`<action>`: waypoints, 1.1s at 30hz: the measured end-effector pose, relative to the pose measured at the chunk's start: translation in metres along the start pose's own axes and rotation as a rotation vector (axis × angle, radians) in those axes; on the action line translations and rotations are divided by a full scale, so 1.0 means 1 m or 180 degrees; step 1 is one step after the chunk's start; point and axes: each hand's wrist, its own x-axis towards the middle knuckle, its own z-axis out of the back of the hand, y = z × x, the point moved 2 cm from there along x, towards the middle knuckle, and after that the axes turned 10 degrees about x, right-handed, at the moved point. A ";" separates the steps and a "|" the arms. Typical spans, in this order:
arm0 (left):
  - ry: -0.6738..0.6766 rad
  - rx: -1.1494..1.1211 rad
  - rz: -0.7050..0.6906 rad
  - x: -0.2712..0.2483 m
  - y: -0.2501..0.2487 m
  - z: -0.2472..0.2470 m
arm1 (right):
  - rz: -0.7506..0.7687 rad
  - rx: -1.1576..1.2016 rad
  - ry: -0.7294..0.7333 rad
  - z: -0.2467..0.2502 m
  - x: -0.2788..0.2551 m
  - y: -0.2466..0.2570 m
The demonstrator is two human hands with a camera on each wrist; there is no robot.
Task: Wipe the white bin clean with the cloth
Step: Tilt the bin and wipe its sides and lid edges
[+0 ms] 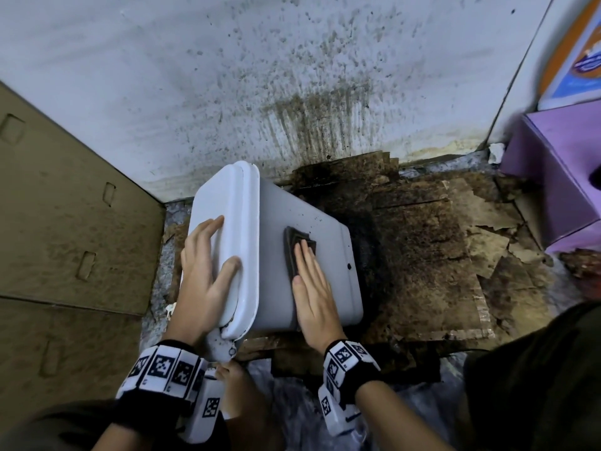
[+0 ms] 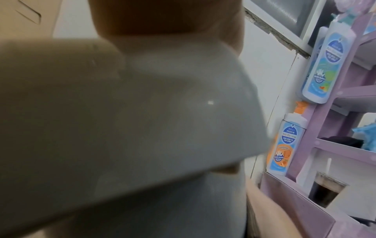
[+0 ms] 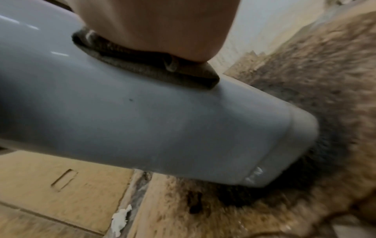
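White plastic forms the bin (image 1: 312,249), which lies tipped on its side on stained cardboard (image 1: 422,242) on the floor, close to the spattered wall (image 1: 227,76). Its long axis runs from the lidded end at the person's left to the base at their right, with the base angled slightly away towards the wall. The lid (image 1: 224,216) faces left.

The left hand (image 1: 205,271) rests flat on the lid, fingers extended, steadying the bin; it grasps nothing. The right hand (image 1: 312,288) lies flat on the upward-facing side wall, straight fingers pressing the folded dark cloth (image 1: 297,249) against the plastic; the fingers do not curl round it. The right wrist view confirms the cloth (image 3: 146,66) is sandwiched between palm and bin wall.

Dark specks remain on the wall beyond the cloth, towards the base. The right hand is the nearer one to that area. The next stroke likely needs to run along the long axis towards the base, while the left hand resists sliding.
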 end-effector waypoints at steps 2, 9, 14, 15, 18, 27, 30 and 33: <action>0.0058 -0.0035 -0.0017 0.000 -0.001 0.001 | -0.0319 0.0146 -0.0191 0.005 -0.002 -0.022; 0.0138 0.0157 -0.0111 0.002 0.000 0.001 | -0.0871 0.0474 -0.0526 0.009 -0.003 -0.046; 0.0149 0.0102 -0.0024 0.002 -0.001 -0.001 | -0.0889 0.0483 -0.0412 0.002 0.002 -0.022; 0.0149 0.0095 -0.0017 0.002 -0.002 -0.002 | -0.0855 0.0501 -0.0376 0.000 0.003 -0.014; 0.0126 0.0079 0.0017 0.003 -0.005 -0.003 | -0.0663 0.0481 -0.0186 -0.008 0.011 0.013; 0.0049 0.0346 -0.0045 0.002 -0.002 -0.003 | 0.0041 0.0142 0.0731 -0.007 0.062 0.052; 0.0056 0.0701 -0.0095 0.001 -0.004 -0.001 | 0.0063 -0.0031 0.0867 -0.001 0.081 0.047; 0.0098 0.0615 -0.0110 0.004 -0.001 -0.001 | 0.0124 0.0009 0.0906 0.002 0.094 0.042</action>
